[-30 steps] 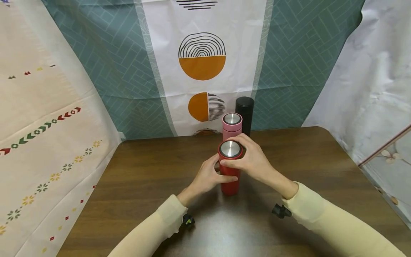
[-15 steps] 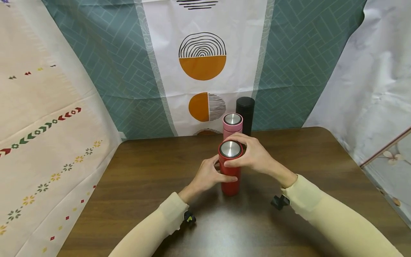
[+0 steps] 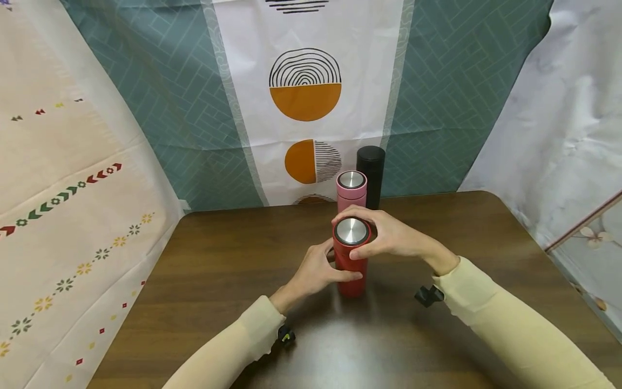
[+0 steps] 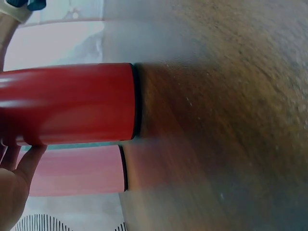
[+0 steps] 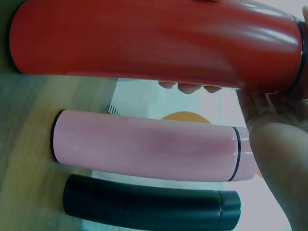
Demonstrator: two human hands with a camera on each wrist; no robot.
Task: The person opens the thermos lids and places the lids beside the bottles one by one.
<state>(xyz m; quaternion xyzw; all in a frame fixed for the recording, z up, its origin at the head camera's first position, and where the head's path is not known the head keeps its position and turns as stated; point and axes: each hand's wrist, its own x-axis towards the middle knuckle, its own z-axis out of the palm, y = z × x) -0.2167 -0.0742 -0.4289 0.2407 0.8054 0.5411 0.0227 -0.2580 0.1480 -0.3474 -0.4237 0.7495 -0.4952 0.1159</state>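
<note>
A red thermos flask (image 3: 346,262) stands upright on the table, topped by a lid (image 3: 352,231) with a brushed-metal disc. My left hand (image 3: 316,270) grips its body from the left, thumb across the front and fingers behind. From the right, my right hand (image 3: 396,235) holds the lid, with the thumb on the near side and fingers round the far side. A dark ring shows between lid and body in the right wrist view. The black base of the flask (image 4: 82,103) shows at the wood in the left wrist view.
Just behind the red flask stands a pink thermos flask (image 3: 352,199), partly hidden by it. A black flask (image 3: 371,173) is behind that, slightly right. The wooden table (image 3: 233,254) ends at a patterned cloth (image 3: 194,135) hung along the back.
My right hand has turned round the lid, its thumb shifting right along the near side. The top of the red flask has moved slightly right and nearer. My left hand keeps its grip.
</note>
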